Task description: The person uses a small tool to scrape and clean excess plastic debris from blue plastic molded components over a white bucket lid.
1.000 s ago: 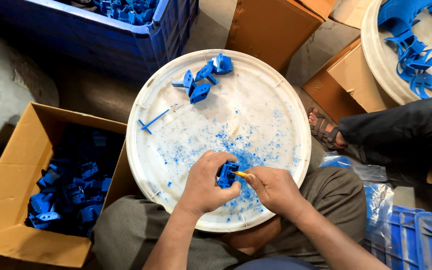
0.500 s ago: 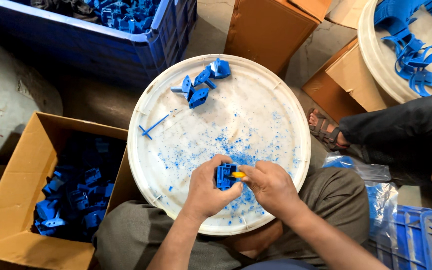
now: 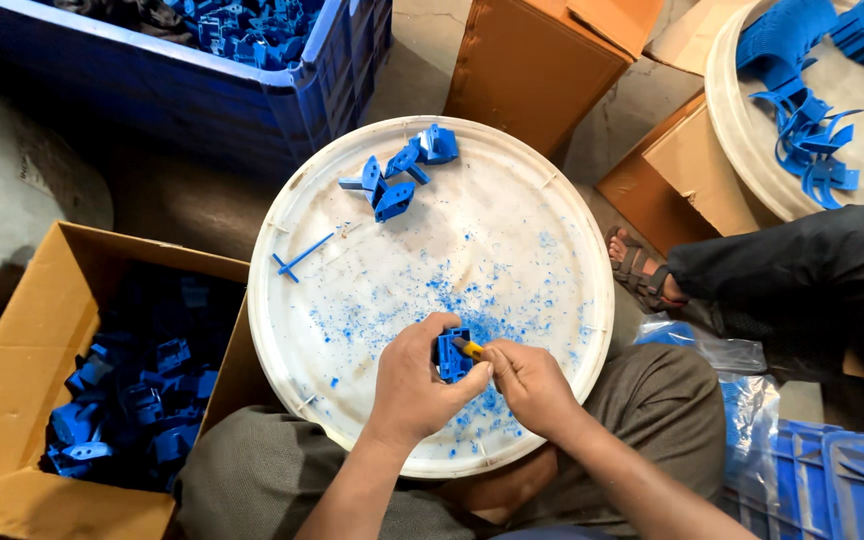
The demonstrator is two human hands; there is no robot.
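Blue plastic part (image 3: pixel 451 355) sits clamped in the left hand (image 3: pixel 414 385) over the near edge of the round white lid (image 3: pixel 512 220), among blue shavings (image 3: pixel 422 300). The right hand (image 3: pixel 532 385) has its grip closed on a yellow-handled tool (image 3: pixel 469 348), tip touching the part. More blue parts (image 3: pixel 397 175) lie at the lid's far side.

Round white lid (image 3: pixel 552 250) bears blue parts (image 3: pixel 397 180), shavings (image 3: pixel 422 300).
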